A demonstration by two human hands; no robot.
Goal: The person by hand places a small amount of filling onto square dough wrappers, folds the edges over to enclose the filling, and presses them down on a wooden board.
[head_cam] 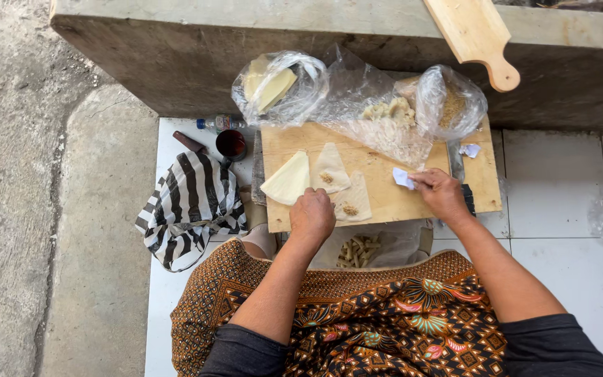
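A wooden board lies on the white tiles in front of me. On it sit three pale triangular wrappers: a stack at the left, one with a bit of filling, and one with filling beside my left hand. My left hand rests at the board's near edge, fingers curled, touching the wrappers. My right hand pinches a small white scrap over the board.
Clear plastic bags with wrappers, filling and crumbs sit at the board's far edge. A dark cup, small bottle and striped bag stand left. Rolled pieces fill a bag near my lap. A wooden paddle rests on the concrete ledge.
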